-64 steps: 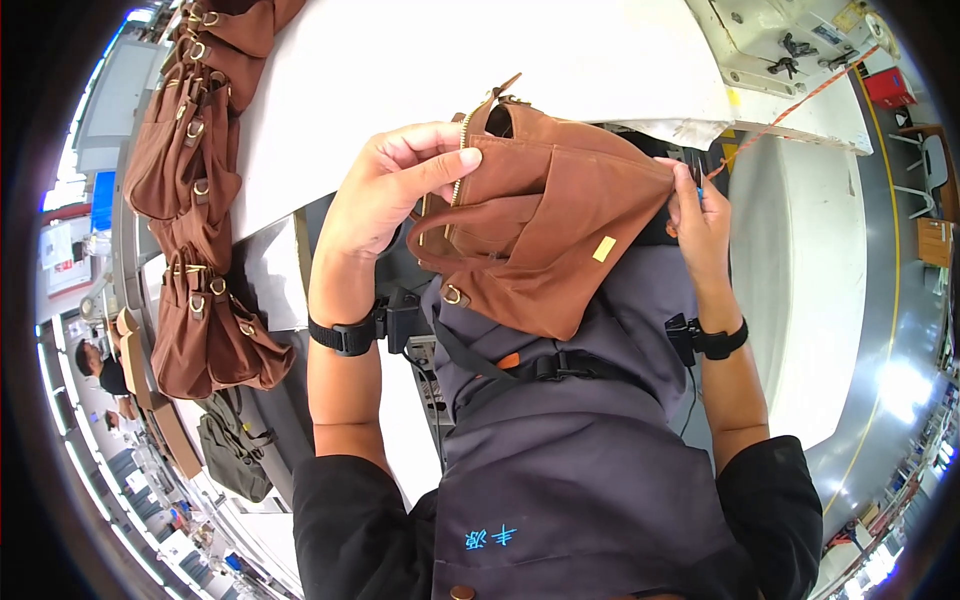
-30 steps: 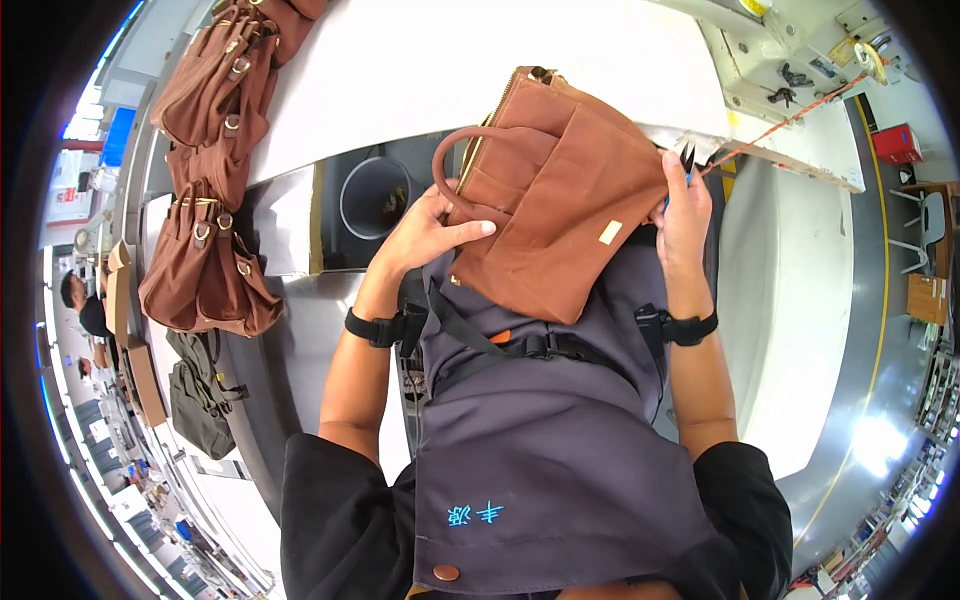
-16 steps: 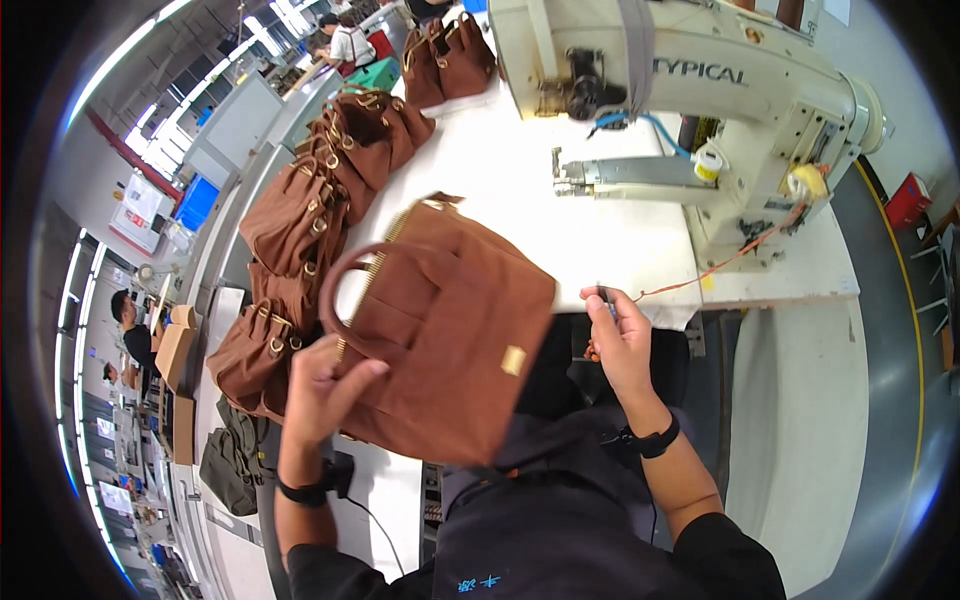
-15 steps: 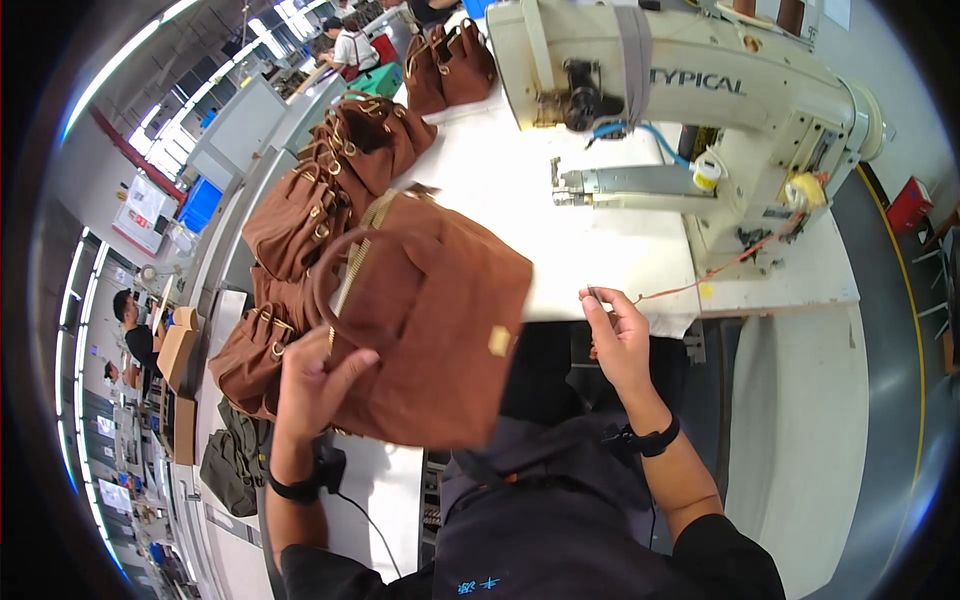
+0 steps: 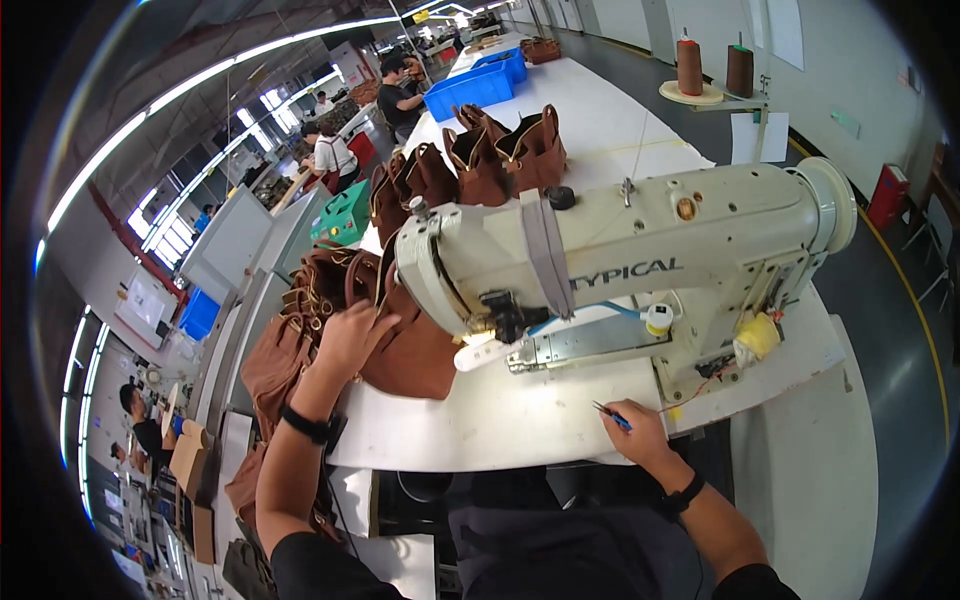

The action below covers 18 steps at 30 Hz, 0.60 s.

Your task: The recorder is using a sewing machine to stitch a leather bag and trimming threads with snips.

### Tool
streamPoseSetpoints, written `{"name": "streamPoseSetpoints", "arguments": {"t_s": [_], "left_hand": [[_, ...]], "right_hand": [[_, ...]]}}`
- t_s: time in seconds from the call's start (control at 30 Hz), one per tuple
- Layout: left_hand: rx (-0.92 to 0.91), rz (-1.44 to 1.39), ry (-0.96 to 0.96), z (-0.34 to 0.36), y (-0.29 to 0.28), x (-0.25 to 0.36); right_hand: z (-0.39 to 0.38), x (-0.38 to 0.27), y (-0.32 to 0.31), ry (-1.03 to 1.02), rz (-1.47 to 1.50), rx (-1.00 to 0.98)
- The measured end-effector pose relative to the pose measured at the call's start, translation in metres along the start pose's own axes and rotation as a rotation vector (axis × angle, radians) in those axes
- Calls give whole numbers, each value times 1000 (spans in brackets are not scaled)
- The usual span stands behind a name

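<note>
My left hand (image 5: 348,336) grips a brown bag (image 5: 418,360) near its handle and zipped top. The bag is on the white table (image 5: 500,420) at the left of the sewing machine (image 5: 630,230), whose head hides part of it. At the near edge, right of the bag, my right hand (image 5: 642,436) is closed around small blue-handled thread snips (image 5: 614,416), their points facing left; an orange cord runs from there toward the machine's base.
Brown bags pile along the left (image 5: 275,365) and stand behind the machine (image 5: 530,155). Blue bins (image 5: 468,97), a green case (image 5: 340,215) and thread spools (image 5: 689,67) are farther back. Co-workers (image 5: 335,157) are at the left, an aisle (image 5: 905,355) at the right.
The bag has moved from my lap up and forward onto the table beside the piled bags, still in my left hand. My right hand has left it, keeping the snips. The view has tipped up.
</note>
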<state>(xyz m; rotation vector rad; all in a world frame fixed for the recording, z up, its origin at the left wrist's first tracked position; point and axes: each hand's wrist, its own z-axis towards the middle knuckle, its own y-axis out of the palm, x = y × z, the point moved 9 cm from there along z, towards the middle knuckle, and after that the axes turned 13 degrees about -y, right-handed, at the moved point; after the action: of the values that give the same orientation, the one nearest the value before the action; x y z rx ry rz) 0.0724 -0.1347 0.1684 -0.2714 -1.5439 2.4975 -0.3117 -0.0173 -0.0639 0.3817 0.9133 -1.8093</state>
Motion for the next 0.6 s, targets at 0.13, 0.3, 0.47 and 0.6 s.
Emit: {"name": "streamPoseSetpoints", "arguments": {"t_s": [0.13,0.3,0.47,0.6], "left_hand": [[-95,-433,63,110,47,12],[-67,-89,-67,223,133,48],[-5,-202,-100,315,199,81],[63,-226,-164,383,239,86]], "right_hand": [[4,2,-3,35,10,20],[8,-2,-5,48,-17,52],[2,5,0,144,-139,20],[6,4,0,107,-219,22]]}}
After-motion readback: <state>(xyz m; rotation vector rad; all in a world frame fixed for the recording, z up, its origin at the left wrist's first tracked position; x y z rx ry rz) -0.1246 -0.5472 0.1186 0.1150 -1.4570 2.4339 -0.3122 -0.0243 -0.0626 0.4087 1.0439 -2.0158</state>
